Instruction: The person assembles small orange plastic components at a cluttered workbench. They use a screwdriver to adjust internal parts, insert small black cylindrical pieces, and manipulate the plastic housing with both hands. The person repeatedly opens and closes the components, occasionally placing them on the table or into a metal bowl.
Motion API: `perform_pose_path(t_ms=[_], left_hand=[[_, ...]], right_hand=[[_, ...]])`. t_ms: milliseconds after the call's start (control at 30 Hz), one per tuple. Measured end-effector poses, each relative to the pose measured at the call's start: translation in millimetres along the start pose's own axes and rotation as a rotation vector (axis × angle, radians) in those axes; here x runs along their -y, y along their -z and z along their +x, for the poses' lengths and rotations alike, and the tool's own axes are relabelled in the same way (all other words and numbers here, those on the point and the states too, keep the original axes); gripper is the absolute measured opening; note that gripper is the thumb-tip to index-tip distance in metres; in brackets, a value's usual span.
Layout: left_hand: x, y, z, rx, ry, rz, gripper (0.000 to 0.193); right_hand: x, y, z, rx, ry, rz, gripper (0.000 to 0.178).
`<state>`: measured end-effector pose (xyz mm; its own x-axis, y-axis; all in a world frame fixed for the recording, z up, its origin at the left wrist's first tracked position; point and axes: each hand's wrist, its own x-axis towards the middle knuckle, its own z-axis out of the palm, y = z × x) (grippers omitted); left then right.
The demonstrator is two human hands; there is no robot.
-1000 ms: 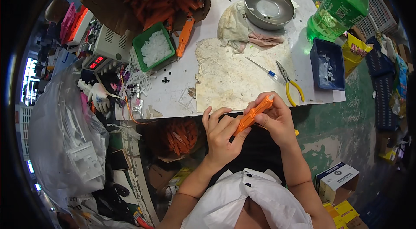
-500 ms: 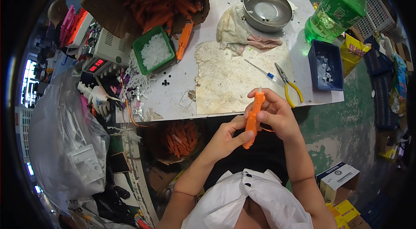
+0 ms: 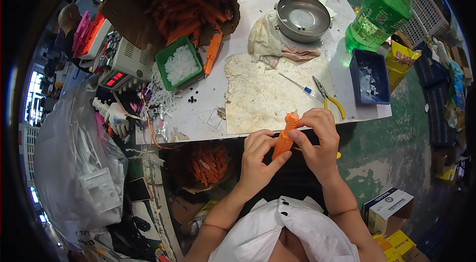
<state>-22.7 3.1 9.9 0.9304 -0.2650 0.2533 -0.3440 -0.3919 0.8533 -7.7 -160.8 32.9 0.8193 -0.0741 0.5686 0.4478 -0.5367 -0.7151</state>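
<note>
My left hand [image 3: 259, 160] grips the lower end of a long orange plastic casing [image 3: 282, 142], thumb in front and fingers behind. The casing tilts up toward the table, and a small pale tip shows at its upper end. My right hand [image 3: 320, 143] pinches the casing near that upper end with thumb and forefinger. An orange cord shows beneath my right hand. Both hands are just off the table's front edge. Beyond them, yellow-handled pliers [image 3: 327, 96] and a screwdriver with a blue-and-clear handle [image 3: 311, 92] lie on the table.
A large box of orange casings [image 3: 191, 6] stands far left, with a green tray of whitish pieces [image 3: 199, 72] before it. A steel bowl [image 3: 317, 37] sits near a rag [image 3: 260, 34]. Farther right are a green bottle [image 3: 382, 11] and a blue bin [image 3: 355, 71].
The casing has come lower and slightly left, its upper end tipping away from me. My left fingers have spread farther up behind it, while my right fingers have shifted at its upper end.
</note>
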Motion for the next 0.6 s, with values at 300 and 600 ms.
perform_pose_path(t_ms=[300,600], left_hand=[[9,7,-8,0.139,0.333,-0.665,0.032],[24,4,-8,0.203,0.539,-1.004,0.039]], right_hand=[[-25,52,-17,-0.350,-0.156,0.149,0.006],[-104,141,-115,-0.298,-0.681,0.077,0.024]])
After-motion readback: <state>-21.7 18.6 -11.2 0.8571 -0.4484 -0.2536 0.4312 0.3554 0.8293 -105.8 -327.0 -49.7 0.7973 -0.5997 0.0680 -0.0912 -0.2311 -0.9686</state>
